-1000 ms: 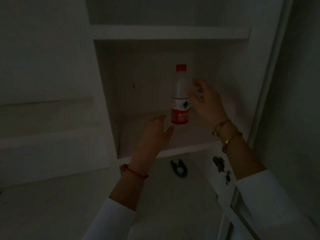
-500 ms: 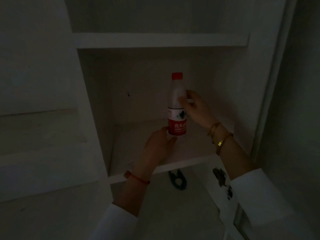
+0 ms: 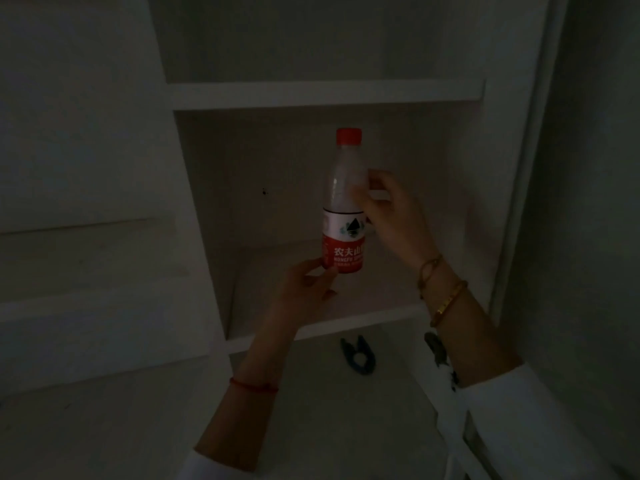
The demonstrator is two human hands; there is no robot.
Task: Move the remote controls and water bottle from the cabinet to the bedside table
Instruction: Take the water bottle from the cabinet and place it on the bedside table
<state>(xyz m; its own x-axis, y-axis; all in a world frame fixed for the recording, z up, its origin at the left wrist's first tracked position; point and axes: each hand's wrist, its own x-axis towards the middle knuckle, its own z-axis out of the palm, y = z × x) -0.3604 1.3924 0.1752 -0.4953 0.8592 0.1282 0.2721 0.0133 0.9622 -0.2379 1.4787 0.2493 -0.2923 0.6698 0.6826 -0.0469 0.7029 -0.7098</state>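
Your left hand (image 3: 304, 289) pinches the water bottle (image 3: 344, 209) at its base; your right hand (image 3: 391, 216) wraps its clear upper body. It stands upright inside the dim cabinet (image 3: 325, 95). Nearer you, a dark clip (image 3: 358, 355) lies on the lower shelf (image 3: 346, 410).

Open compartment front, bare shelf (image 3: 284, 306) around water bottle (image 3: 344, 216), upper shelf (image 3: 325, 94) overhead.

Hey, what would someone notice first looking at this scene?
The bottle with its red cap and red label, upright in the dim white cabinet, stands out. The right hand touches its upper body, the left hand its base. A dark clip lies on the shelf below.
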